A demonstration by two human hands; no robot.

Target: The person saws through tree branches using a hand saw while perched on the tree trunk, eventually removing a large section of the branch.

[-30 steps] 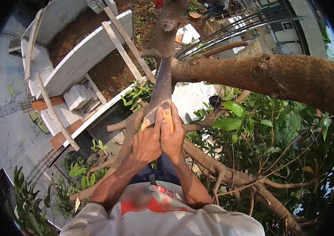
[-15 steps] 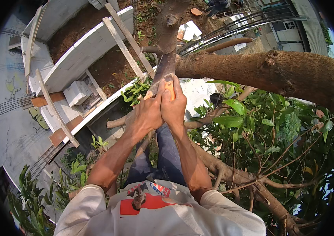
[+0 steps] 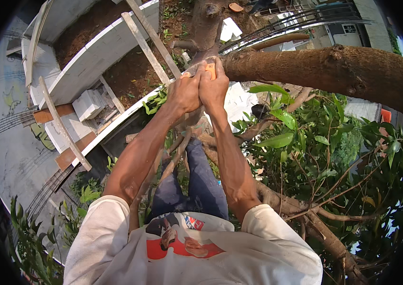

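My arms stretch forward, and both hands are closed together on a handsaw with an orange handle point(image 3: 210, 71). My left hand point(image 3: 184, 94) wraps it from the left, pressed against my right hand point(image 3: 214, 90), which grips from the right. The hands mostly hide the handle, and the blade is hard to make out in front of them. They are at the fork where an upright brown limb point(image 3: 206, 28) meets a thick branch point(image 3: 306, 69) running off to the right. A short side stub point(image 3: 184, 45) sticks out left of the limb.
Leafy twigs point(image 3: 277, 140) and a lower branch point(image 3: 301, 209) spread on the right. My legs point(image 3: 196, 175) stand among limbs high above ground. Below left are white block walls point(image 3: 101, 52) with wooden planks point(image 3: 63, 123). Dark cables point(image 3: 296, 28) cross at the upper right.
Both hands and the saw have moved forward, away from my body, and my arms are straighter. Less of the blade shows now. The view has shifted slightly.
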